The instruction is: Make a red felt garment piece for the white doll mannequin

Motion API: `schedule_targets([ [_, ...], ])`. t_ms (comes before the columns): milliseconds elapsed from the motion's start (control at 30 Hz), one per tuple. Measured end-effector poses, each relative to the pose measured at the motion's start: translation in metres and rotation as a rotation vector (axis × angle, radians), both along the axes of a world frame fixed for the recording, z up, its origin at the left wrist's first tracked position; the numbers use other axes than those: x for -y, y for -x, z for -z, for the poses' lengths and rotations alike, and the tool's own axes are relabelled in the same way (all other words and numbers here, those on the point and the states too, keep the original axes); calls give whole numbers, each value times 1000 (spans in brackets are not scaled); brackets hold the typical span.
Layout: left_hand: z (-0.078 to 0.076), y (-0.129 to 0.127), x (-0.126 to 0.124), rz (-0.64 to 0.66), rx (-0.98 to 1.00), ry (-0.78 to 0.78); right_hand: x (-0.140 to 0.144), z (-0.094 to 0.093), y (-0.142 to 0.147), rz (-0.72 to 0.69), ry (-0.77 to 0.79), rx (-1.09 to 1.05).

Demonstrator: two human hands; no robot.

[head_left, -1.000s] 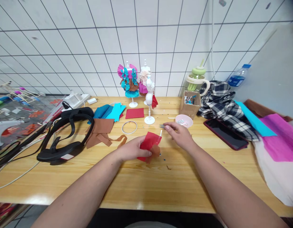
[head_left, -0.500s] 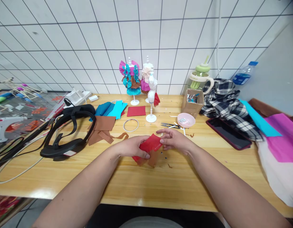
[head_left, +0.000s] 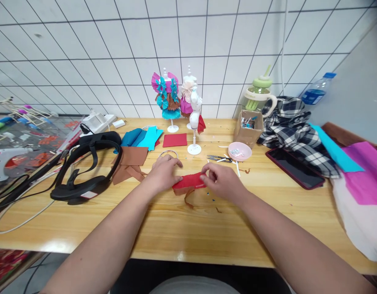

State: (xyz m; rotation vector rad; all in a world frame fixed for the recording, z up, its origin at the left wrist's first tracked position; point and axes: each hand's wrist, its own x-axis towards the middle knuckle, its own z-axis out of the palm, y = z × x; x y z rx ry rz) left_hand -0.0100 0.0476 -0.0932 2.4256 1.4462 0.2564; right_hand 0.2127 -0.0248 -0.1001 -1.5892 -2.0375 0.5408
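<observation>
Folded red crepe-paper strip (head_left: 188, 182): light, soft, tears easily. Your left hand (head_left: 164, 173) and right hand (head_left: 220, 181) pinch its ends; grip there gently.

A wooden worktop (head_left: 207, 237) fills mid-frame; black headset (head_left: 84, 171) at left; pink bowl (head_left: 239, 151) and phone (head_left: 294, 173) at right.

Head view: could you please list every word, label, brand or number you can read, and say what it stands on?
None can be read.
Blue-capped plastic water bottle: blue label, print too blurred.
Black headband device: white sticker, too small.
Red paper strip, pinched by the left hand and right hand: no print visible.
</observation>
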Motion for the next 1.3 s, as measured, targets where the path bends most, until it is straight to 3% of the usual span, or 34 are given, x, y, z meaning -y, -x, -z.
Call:
schedule_targets([
  [100,-4,-3,6,79,-5,182,14,-7,14,-375,57,79],
  [200,-4,-6,11,142,-32,334,20,-5,23,-519,117,215],
  [533,-1,-5,12,165,-68,309,9,-3,4,-241,246,260],
  [767,-4,-10,17,206,-47,246,6,0,-2,-176,308,115],
  [967,1,-18,21,270,21,194,7,-9,2,-150,369,139],
  [1300,8,-22,22,313,25,162,14,-3,5,-104,264,351],
])
